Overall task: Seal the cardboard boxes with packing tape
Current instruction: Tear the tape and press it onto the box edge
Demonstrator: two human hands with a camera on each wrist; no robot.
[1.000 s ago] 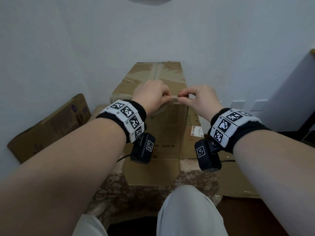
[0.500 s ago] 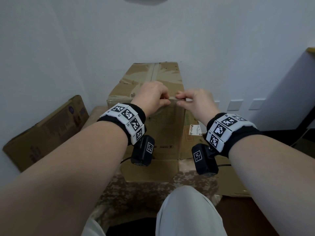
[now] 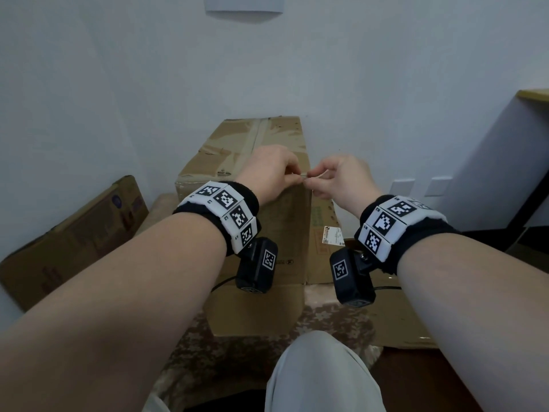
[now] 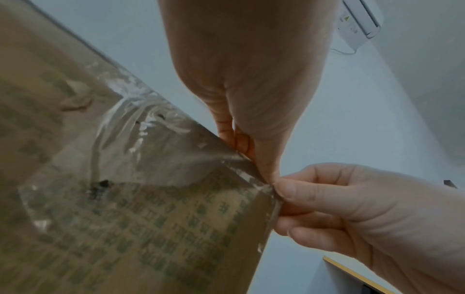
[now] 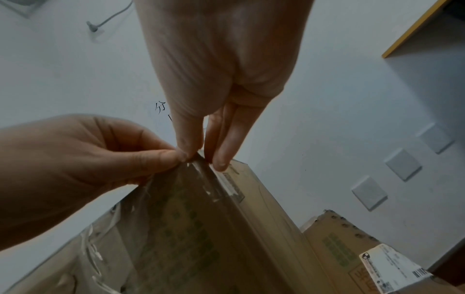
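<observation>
Tall cardboard box [image 3: 249,179] stands upright ahead. Left hand [image 3: 267,173] and right hand [image 3: 341,179] both pinch clear packing tape [image 4: 176,159] at its top front corner. Step: likely tearing or pressing down tape end. Next: smooth it flat.

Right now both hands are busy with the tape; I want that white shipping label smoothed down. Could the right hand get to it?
Probably yes. The shipping label sits just below the right hand on a box side with nothing between, but its fingers pinch the tape and must let go first.
</observation>
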